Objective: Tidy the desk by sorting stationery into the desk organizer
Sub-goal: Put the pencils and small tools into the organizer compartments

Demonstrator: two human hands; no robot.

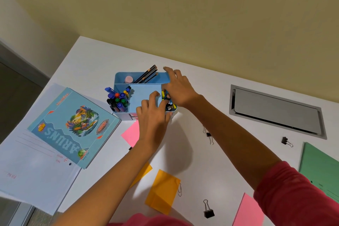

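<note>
The blue desk organizer [121, 79] stands at the middle of the white desk [211, 161]. Its back compartment holds dark pencils [149, 75], its left one several pens and markers [118, 99], its right one small clips [169, 106]. A blue note pad [142, 93] lies flat in the middle compartment. My left hand [152, 115] has its fingers curled onto the pad's right edge. My right hand [178, 88] lies over the right compartment with its fingers spread, the index finger straight over the back rim and the thumb near the pad.
Loose on the desk are pink notes [131, 134] [249, 211], orange notes [162, 191], black binder clips [209, 211] [285, 141] and a paper clip [179, 189]. A notebook [73, 124] on a white file [33, 161] lies left. A green folder [321, 170] and a grey cable hatch [275, 110] are right.
</note>
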